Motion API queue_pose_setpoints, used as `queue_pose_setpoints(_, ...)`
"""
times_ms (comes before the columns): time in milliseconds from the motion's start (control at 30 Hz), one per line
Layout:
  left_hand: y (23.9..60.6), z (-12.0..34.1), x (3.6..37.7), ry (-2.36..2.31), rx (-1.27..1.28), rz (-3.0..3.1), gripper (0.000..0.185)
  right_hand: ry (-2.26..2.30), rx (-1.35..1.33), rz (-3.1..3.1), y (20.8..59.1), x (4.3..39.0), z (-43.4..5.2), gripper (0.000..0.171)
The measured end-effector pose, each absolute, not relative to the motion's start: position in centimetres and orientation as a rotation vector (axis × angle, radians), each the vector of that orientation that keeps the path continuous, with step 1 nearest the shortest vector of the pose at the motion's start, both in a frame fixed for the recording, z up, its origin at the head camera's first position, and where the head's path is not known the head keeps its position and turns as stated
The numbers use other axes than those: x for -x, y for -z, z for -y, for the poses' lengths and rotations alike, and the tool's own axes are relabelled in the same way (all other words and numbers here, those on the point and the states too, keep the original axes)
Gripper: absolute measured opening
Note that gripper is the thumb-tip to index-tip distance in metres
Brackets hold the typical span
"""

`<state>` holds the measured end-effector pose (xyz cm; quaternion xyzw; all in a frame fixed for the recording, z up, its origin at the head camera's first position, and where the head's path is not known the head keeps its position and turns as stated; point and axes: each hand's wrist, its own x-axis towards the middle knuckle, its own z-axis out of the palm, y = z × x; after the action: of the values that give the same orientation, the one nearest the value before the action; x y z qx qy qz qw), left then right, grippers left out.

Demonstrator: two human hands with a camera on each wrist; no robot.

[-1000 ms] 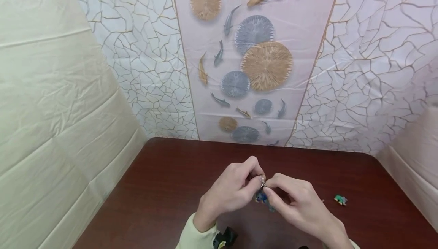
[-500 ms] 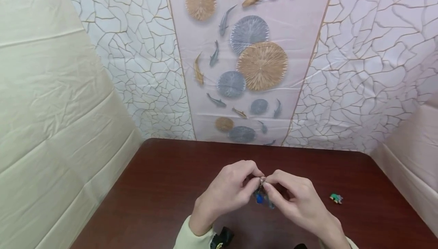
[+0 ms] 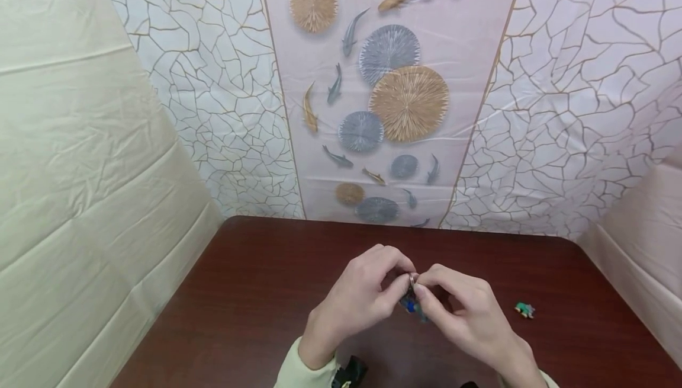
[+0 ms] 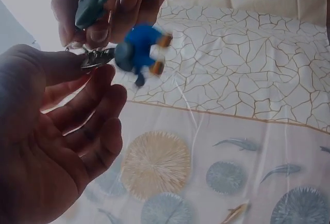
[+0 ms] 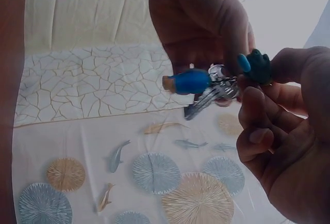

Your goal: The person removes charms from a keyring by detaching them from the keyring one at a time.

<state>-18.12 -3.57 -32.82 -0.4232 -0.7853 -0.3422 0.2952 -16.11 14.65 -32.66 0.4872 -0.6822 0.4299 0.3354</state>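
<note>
Between the two hands, just above the table, is a metal split key ring (image 3: 411,282) with small figure charms on it. My left hand (image 3: 362,293) pinches the ring between thumb and index finger. From the other side, my right hand (image 3: 469,305) pinches at the ring with thumb and index finger. A blue toy figure (image 4: 142,43) with orange feet dangles from the metal, blurred in the left wrist view. Beside the right fingertips hangs a dark green figure (image 5: 258,68) with a bright blue part. Shiny metal links (image 5: 223,85) bunch between the hands; the fingers partly cover them.
A small green and grey figure (image 3: 524,310) lies on the dark red-brown table (image 3: 277,257) to the right of the hands. Behind the table hangs a patterned cloth (image 3: 415,169); a cream cloth (image 3: 106,198) walls the left side. Black gear (image 3: 350,371) is at the left wrist.
Both hands stay at the ring with small shifts of the fingers; the blue figure swings and turns below it. The head view has shifted slightly.
</note>
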Motion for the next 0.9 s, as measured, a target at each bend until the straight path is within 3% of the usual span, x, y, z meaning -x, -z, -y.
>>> queue_pose_setpoints(267,32.44,3.52,17.73,0.694,1.088,1.976,0.011,-1.152,-1.256,1.747,32.51,16.21,-14.76,0.008)
queue_pose_setpoints(667,32.71,3.46,17.61,0.905,1.028,2.069,0.013,-1.105,-1.258,1.759,32.57,16.11,-14.77,0.011)
queue_pose_setpoints(900,32.65,3.15,17.80,0.805,1.103,1.988,0.008,-1.116,-1.242,1.751,32.74,16.33,-14.95,0.010)
